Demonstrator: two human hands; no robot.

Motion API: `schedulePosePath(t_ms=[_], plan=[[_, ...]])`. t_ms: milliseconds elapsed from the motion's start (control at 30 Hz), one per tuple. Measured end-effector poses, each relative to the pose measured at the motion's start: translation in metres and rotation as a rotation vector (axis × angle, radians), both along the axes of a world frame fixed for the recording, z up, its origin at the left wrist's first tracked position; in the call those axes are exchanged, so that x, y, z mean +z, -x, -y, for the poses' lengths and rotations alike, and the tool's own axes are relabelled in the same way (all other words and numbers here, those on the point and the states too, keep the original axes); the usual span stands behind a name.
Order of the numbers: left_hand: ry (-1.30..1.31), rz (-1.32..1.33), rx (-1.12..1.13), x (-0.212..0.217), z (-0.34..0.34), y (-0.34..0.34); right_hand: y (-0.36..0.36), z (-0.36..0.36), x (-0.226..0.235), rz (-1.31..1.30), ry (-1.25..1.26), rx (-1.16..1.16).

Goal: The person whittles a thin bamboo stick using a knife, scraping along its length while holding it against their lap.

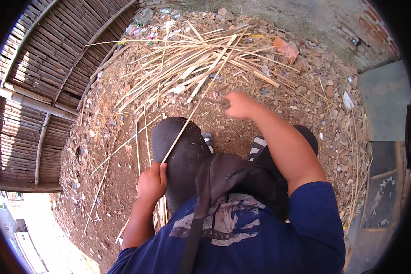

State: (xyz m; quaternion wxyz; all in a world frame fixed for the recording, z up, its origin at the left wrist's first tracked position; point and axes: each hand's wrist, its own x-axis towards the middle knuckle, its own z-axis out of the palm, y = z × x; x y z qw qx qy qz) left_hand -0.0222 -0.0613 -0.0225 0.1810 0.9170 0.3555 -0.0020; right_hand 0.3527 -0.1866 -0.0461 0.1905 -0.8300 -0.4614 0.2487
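My left hand point(151, 183) is closed around the lower end of a long, thin bamboo strip point(183, 128), beside my left knee. The strip slants up and to the right, past the knee and over the pile of strips ahead. My right hand point(242, 105) is wrapped round the handle of a knife point(213, 101), in front of my knees. Its narrow dark blade points left and reaches the strip; whether the edge touches it I cannot tell. Several loose strips point(138, 146) lie on the ground to the left of my left knee.
Ahead lies a heap of split bamboo strips point(182, 75) on dirt strewn with rubble and litter. An orange brick piece point(286, 50) sits at its right. A slatted bamboo wall point(45, 50) stands left, a plastered wall point(306, 23) behind, and a grey panel point(383, 102) right.
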Motion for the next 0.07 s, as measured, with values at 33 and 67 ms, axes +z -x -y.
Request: schedulePosePath(t_ms=[33, 67], plan=[[-0.025, -0.016, 0.002, 0.0, -0.003, -0.004, -0.022, 0.0, -0.005, -0.112, -0.017, -0.171], [-0.04, -0.042, 0.0, 0.005, -0.005, -0.008, -0.048, -0.001, -0.021, -0.058, -0.06, -0.221]])
